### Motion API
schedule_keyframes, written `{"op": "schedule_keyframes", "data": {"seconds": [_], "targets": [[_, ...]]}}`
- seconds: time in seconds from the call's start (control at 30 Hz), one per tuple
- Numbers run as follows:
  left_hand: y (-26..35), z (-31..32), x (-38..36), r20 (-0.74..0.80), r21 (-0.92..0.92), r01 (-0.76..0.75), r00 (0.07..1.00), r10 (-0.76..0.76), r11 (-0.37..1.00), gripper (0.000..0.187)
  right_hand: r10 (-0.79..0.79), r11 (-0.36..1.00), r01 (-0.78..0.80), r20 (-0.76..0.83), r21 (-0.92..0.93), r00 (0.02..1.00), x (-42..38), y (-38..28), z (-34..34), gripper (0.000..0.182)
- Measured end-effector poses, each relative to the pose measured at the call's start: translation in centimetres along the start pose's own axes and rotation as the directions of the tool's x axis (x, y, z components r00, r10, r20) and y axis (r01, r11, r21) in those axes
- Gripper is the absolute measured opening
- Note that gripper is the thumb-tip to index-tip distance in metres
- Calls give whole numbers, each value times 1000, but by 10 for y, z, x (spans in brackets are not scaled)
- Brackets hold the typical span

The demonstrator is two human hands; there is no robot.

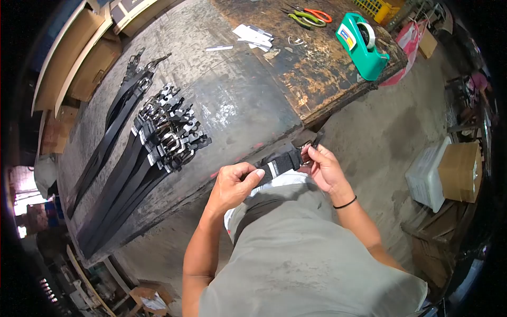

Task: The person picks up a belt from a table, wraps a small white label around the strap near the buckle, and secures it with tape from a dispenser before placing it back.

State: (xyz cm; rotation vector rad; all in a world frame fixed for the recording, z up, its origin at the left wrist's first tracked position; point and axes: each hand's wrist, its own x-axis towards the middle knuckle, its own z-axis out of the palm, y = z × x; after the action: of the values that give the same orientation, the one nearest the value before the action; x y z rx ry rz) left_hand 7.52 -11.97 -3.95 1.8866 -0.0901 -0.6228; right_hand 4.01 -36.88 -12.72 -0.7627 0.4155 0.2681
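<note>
A folded black webbing strap [288,161] with a white label band stretches between my hands, in front of my body at the table's near edge. My left hand [232,182] is closed round one end, thumb on top. My right hand [326,170] pinches the other end by its metal buckle, which the fingers partly hide. On the table to the left lies a thick bundle of similar black straps [119,185], their metal buckles [171,129] heaped at the far end. Behind it lies a smaller group of straps [119,108].
A green tape dispenser [364,50] stands near the worn table's [253,113] right corner. Beyond the straps lie white paper slips [253,37] and pliers with green handles [308,20]. Cardboard boxes [95,68] line the left side. A carton [459,171] and a white bin [429,174] stand at right.
</note>
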Motion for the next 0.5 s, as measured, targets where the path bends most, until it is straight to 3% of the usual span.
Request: {"op": "schedule_keyframes", "data": {"seconds": [0.07,0.1,0.17,0.2,0.23,0.3,0.33,0.37,0.43,0.47,0.5], "targets": [[9,2,1,23,38,43,999,-44,998,23,82,937,-97,-58,-337,995,-3,3,-10,23],[11,5,2,21,73,-4,1000,3,997,25,83,940,-97,-58,-327,995,-6,4,-16,23],[17,8,2,21,111,-47,999,45,993,26,31,566,-40,-28,-824,999,-9,4,-26,24],[22,8,3,37,134,-39,999,35,990,26,-179,555,102,1,-826,984,-10,8,-19,34],[27,8,2,54,157,-32,998,23,987,26,-176,560,99,-1,-822,984,-13,5,-15,34],[41,8,0,53,183,-28,998,19,983,27,-377,227,170,74,-959,923,-25,-15,0,41],[47,8,0,48,204,-34,999,24,978,27,-289,164,73,23,-984,957,-27,-26,5,47],[50,9,0,52,211,-36,998,25,977,27,-293,170,73,20,-983,956,-27,-33,8,47],[55,11,-2,63,242,-30,998,15,970,25,-180,39,-23,-29,-999,983,-25,-44,12,46],[57,11,-1,61,248,-31,998,16,968,25,-197,73,87,71,-993,978,-27,-47,13,41],[58,12,0,79,282,-59,996,38,958,25,-195,77,91,74,-993,978,-29,-47,20,41]]}}
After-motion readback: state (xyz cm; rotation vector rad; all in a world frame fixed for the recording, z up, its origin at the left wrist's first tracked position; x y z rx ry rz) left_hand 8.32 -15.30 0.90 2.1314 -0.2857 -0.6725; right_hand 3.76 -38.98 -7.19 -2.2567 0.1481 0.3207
